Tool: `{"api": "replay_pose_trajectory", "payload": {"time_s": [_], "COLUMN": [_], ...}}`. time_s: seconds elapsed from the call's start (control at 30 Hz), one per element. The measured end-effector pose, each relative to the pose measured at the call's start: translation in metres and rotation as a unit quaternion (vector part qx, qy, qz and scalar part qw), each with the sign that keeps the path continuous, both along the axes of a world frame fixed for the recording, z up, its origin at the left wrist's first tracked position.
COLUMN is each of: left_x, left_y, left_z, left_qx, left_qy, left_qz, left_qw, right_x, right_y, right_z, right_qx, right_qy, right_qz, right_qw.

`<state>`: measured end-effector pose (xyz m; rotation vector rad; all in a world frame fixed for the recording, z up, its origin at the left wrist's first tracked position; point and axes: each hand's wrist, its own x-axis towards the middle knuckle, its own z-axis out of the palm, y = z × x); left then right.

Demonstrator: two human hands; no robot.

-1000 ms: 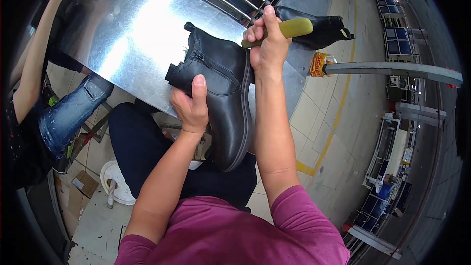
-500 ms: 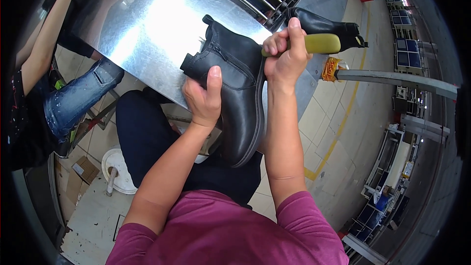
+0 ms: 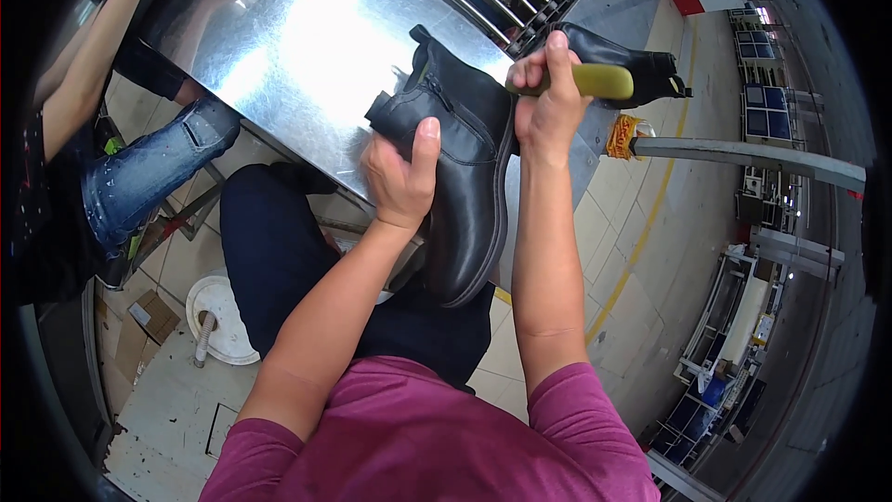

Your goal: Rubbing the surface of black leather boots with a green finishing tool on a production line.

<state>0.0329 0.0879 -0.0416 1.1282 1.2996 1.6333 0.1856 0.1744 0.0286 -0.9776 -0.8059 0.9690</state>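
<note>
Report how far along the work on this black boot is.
Done: nothing visibly finished; no change shows on the leather. In hand: the left hand steadies the black boot on the lap, while the right hand holds a yellow-handled tool at its upper edge. Left: a second boot waits on the metal table.

1 view only: a head-worn fisheye camera, the left of 2 side by side, looking steeply down over the wearer's magenta short-sleeved shirt (image 3: 446, 437) and both bare forearms, which enter from the lower edge. Picture upright, not mirrored. Very near: left hand (image 3: 400, 181) and right hand (image 3: 548, 93) sit close under the lens at upper centre, on a black leather ankle boot (image 3: 469, 177). View faces forward and down across a shiny sheet-metal work table (image 3: 297, 37); tiled floor (image 3: 641, 251) shows far below at right. Straight edges bend toward the dark round rim. No 2nd view now, so no overlap to report.
</note>
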Motion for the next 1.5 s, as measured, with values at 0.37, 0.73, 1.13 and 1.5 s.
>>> {"api": "replay_pose_trajectory", "payload": {"time_s": [0.37, 0.73, 1.13, 1.5], "left_x": [0.002, 0.003, 0.007, -0.003], "left_y": [0.002, -0.002, -0.001, 0.001], "left_z": [0.009, 0.005, 0.004, -0.008], "left_qx": [0.0, -0.015, 0.013, -0.002], "left_qy": [-0.004, -0.011, -0.028, -0.065], "left_qz": [0.005, -0.032, -0.01, -0.073], "left_qw": [1.0, 0.999, 0.999, 0.995], "right_x": [-0.001, 0.002, -0.046, -0.098], "right_y": [-0.045, -0.105, -0.184, -0.251], "right_z": [-0.002, -0.004, 0.026, 0.007], "right_qx": [0.076, 0.067, 0.125, 0.179], "right_qy": [-0.059, 0.016, -0.154, -0.379], "right_qz": [0.056, 0.146, 0.094, 0.175], "right_qw": [0.994, 0.987, 0.976, 0.891]}}
